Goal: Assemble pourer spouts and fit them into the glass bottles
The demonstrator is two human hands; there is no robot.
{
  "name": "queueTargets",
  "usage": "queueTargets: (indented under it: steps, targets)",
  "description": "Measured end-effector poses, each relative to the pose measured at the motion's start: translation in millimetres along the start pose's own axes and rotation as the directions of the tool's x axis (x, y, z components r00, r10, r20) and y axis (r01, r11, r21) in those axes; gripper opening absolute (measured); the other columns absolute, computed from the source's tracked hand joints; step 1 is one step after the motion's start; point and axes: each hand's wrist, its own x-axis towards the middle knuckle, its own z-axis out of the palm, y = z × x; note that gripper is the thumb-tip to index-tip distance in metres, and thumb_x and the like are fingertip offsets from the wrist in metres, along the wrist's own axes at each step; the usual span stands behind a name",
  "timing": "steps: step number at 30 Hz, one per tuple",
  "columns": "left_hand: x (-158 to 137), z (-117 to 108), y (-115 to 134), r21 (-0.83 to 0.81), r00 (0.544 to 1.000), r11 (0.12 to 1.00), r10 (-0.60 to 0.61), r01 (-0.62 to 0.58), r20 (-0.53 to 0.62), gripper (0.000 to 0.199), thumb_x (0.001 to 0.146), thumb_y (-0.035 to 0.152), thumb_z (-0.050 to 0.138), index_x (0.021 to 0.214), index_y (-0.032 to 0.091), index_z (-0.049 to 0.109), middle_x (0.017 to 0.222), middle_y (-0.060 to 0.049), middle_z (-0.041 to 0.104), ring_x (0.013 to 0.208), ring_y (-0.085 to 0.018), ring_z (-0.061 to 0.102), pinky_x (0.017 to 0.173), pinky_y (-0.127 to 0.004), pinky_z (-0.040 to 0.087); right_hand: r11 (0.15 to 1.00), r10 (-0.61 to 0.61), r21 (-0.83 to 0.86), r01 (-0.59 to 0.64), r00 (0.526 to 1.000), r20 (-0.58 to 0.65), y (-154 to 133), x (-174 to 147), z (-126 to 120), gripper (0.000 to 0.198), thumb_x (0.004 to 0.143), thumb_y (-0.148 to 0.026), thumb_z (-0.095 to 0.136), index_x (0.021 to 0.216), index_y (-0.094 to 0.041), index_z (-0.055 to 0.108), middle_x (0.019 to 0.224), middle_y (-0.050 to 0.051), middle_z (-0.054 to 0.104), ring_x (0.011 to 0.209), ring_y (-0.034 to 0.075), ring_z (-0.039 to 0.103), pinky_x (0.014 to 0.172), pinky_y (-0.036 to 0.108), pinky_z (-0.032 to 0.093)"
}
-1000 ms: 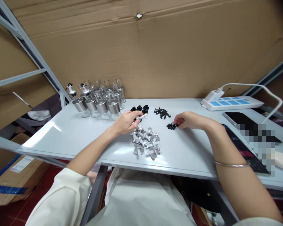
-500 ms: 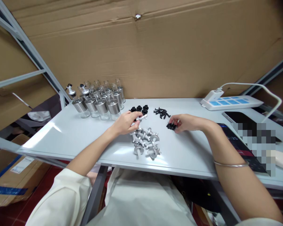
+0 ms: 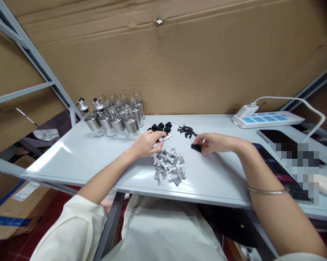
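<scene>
A brown cardboard wall (image 3: pixel 179 65) stood behind the white table (image 3: pixel 214 181). At the table's back left were glass bottles (image 3: pixel 118 125) with steel sleeves, two of them topped with pourers (image 3: pixel 99 105); a white power strip (image 3: pixel 277 117) lay at the back right. The left hand (image 3: pixel 146 143) pinched one silver pour spout (image 3: pixel 166 137) between thumb and fingers, just above a heap of loose silver spouts (image 3: pixel 167 161) and in front of the black stoppers (image 3: pixel 160 126). The right hand (image 3: pixel 210 142) was curled narrow at the edge of a cluster of small black pieces (image 3: pixel 196 147), near the thin black levers (image 3: pixel 187 130); whether it gripped one could not be told.

The step in hand seemed to be singling out one small piece while the spout was held ready. The next move probably called for a fine fingertip pinch, parting one piece from its neighbours.
</scene>
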Motion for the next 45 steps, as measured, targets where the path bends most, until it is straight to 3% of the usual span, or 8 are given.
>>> queueTargets:
  steps: [5, 10, 17, 23, 26, 30, 39, 45]
  targets:
    - [1, 0, 2, -0.015, 0.999, 1.0, -0.014, 0.015, 0.043, 0.029, 0.082, 0.022, 0.041, 0.105, 0.012, 0.056, 0.074, -0.004, 0.065, 0.067, -0.015, 0.06, 0.073, -0.028, 0.045, 0.989, -0.128, 0.046, 0.14, 0.97, -0.208, -20, -3, 0, 0.026, 0.065, -0.033, 0.064, 0.086, -0.019, 0.057, 0.09, 0.006, 0.056, 0.073, 0.017, 0.054, 0.067, 0.03, 0.048]
    - [0, 3, 5, -0.016, 0.999, 1.0, -0.01, 0.011, 0.037, 0.03, 0.084, 0.025, 0.042, 0.108, 0.013, 0.054, 0.076, -0.003, 0.066, 0.065, -0.014, 0.06, 0.074, -0.028, 0.046, 0.881, -0.327, 0.193, 0.432, 0.851, -0.411, -57, 0, 19, 0.038, 0.08, -0.048, 0.056, 0.103, -0.018, 0.056, 0.093, 0.007, 0.058, 0.07, 0.014, 0.053, 0.064, 0.029, 0.047]
    - [-1, 5, 6, -0.007, 0.999, 1.0, 0.015, -0.015, -0.043, 0.031, 0.092, 0.037, 0.039, 0.114, 0.014, 0.042, 0.086, -0.006, 0.065, 0.063, -0.013, 0.058, 0.07, -0.028, 0.047, 0.781, -0.588, -0.147, 0.606, 0.636, -0.5, -74, 2, 40, 0.023, 0.087, -0.035, 0.054, 0.103, -0.021, 0.062, 0.092, 0.008, 0.062, 0.073, 0.016, 0.058, 0.066, 0.031, 0.048]
    - [-3, 12, 6, -0.11, 0.986, 0.991, 0.062, -0.079, -0.155, 0.035, 0.094, 0.045, 0.035, 0.114, 0.017, 0.031, 0.088, -0.005, 0.06, 0.06, -0.01, 0.055, 0.06, -0.025, 0.047, 0.737, -0.674, -0.455, 0.499, 0.495, -0.549, -76, 4, 45, 0.025, 0.093, -0.022, 0.038, 0.095, -0.019, 0.063, 0.088, 0.011, 0.065, 0.078, 0.02, 0.059, 0.07, 0.034, 0.045]
    - [-3, 13, 4, -0.138, 0.984, 0.987, 0.062, -0.085, -0.166, 0.032, 0.094, 0.044, 0.037, 0.111, 0.018, 0.033, 0.086, -0.003, 0.058, 0.062, -0.009, 0.054, 0.061, -0.025, 0.047, 0.755, -0.654, -0.451, 0.475, 0.503, -0.565, -73, 5, 44, 0.024, 0.093, -0.024, 0.039, 0.09, -0.02, 0.063, 0.082, 0.01, 0.064, 0.073, 0.02, 0.058, 0.068, 0.034, 0.043]
    - [-1, 11, 3, -0.124, 0.986, 0.989, 0.058, -0.078, -0.154, 0.028, 0.094, 0.041, 0.038, 0.108, 0.016, 0.038, 0.085, -0.005, 0.058, 0.065, -0.011, 0.054, 0.065, -0.027, 0.048, 0.787, -0.612, -0.359, 0.502, 0.558, -0.56, -71, 6, 42, 0.021, 0.092, -0.03, 0.044, 0.088, -0.02, 0.061, 0.077, 0.007, 0.062, 0.069, 0.019, 0.055, 0.066, 0.032, 0.041]
    - [-1, 5, 6, -0.086, 0.995, 0.996, 0.024, -0.032, -0.097, 0.027, 0.095, 0.034, 0.031, 0.11, 0.014, 0.042, 0.088, -0.007, 0.06, 0.07, -0.013, 0.056, 0.072, -0.029, 0.047, 0.875, -0.417, 0.075, 0.478, 0.824, -0.383, -83, -5, 37, 0.043, 0.092, -0.048, 0.035, 0.065, -0.019, 0.051, 0.066, 0.001, 0.054, 0.06, 0.013, 0.048, 0.058, 0.025, 0.036]
    - [1, 6, 5, 0.007, 0.993, 0.998, 0.059, -0.059, -0.106, 0.025, 0.093, 0.033, 0.03, 0.1, 0.015, 0.046, 0.083, -0.006, 0.06, 0.069, -0.015, 0.054, 0.068, -0.028, 0.043, 0.886, -0.366, 0.143, 0.441, 0.854, -0.369, -91, -9, 39, 0.031, 0.09, -0.046, 0.039, 0.08, -0.02, 0.052, 0.063, -0.002, 0.054, 0.059, 0.013, 0.049, 0.056, 0.024, 0.035]
